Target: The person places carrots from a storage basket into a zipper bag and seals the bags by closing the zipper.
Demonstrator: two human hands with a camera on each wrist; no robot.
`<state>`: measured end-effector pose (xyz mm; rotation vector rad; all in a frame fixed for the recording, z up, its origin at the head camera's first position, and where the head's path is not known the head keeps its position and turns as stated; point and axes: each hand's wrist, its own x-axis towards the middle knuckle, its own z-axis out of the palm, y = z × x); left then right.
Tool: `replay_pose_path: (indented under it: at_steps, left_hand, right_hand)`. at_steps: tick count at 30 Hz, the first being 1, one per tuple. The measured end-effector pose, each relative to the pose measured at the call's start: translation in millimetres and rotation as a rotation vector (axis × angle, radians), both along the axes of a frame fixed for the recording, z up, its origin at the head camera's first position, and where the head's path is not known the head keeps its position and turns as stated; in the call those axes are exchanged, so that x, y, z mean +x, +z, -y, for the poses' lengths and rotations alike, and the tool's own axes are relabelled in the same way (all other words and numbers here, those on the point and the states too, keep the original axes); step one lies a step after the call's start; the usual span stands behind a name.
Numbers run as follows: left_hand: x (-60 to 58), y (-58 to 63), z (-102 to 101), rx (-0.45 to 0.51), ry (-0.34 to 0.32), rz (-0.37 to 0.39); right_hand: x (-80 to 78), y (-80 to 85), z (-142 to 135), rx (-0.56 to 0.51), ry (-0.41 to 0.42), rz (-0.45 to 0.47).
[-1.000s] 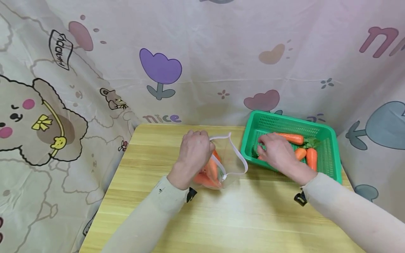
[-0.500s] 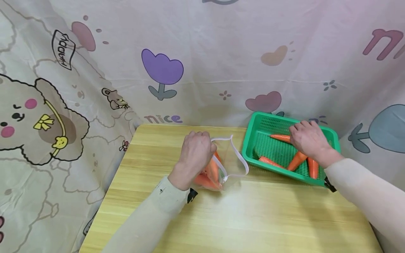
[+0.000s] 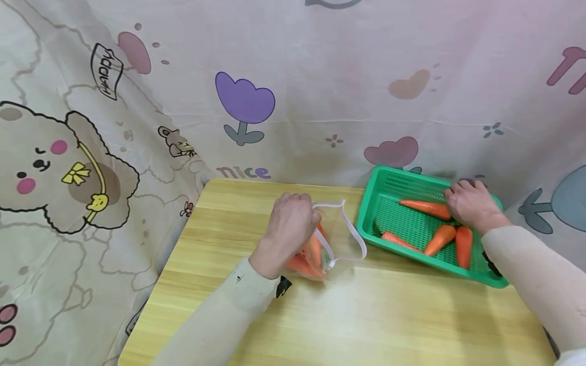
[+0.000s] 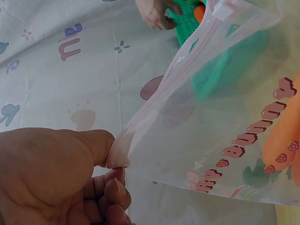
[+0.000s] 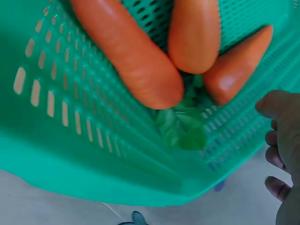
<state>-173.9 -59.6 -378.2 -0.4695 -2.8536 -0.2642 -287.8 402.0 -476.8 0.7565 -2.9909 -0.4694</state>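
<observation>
My left hand [image 3: 293, 221] pinches the top edge of a clear zip bag [image 3: 343, 239] between thumb and fingers, as the left wrist view shows. The bag's white zip mouth gapes toward the right, and orange carrots [image 3: 304, 265] lie inside it. Over the back right of a green basket [image 3: 363, 216] is my right hand [image 3: 473, 203], with nothing in its grasp. Its thumb and loosely bent fingers are beside the carrots in the right wrist view. In the basket lie several carrots [image 3: 440, 239], spread apart, with green leafy tops [image 5: 183, 126] partly hidden beneath them.
The basket stands at the back right of a wooden table [image 3: 366, 315], close to a printed curtain [image 3: 311, 96]. More of that curtain hangs along the left side. The bag rests left of the basket, with a narrow gap between.
My right hand has gone from the left part of the basket to its back right, uncovering the carrots there. The left hand keeps its hold on the bag. The head view has shifted slightly.
</observation>
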Motion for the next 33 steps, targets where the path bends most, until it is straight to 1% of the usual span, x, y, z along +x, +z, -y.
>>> replay_pose_path:
  at_steps: [5, 8, 17, 20, 28, 33]
  left_hand:
    - [0.1, 0.5, -3.2, -0.018, 0.008, 0.019]
    - [-0.2, 0.7, -4.5, -0.026, 0.005, 0.022]
    - [-0.4, -0.6, -5.6, -0.008, -0.007, -0.016]
    - [-0.7, -1.4, -5.5, 0.0, -0.007, -0.016]
    - [-2.9, -3.3, -3.5, 0.003, 0.012, 0.01]
    - [-3.8, -3.5, -0.5, 0.011, 0.019, 0.025]
  right_hand:
    - [0.4, -13.0, -8.7, 0.045, -0.037, 0.076]
    - [0.6, -20.4, -11.3, 0.06, -0.049, 0.102]
    - [-0.9, -31.3, -16.1, 0.075, -0.076, 0.129]
    - [-1.5, -33.6, -17.9, 0.076, -0.087, 0.141]
    - [-6.1, -38.0, -16.9, 0.011, -0.121, 0.18]
    - [-10.0, -37.5, -12.8, -0.083, -0.156, 0.224]
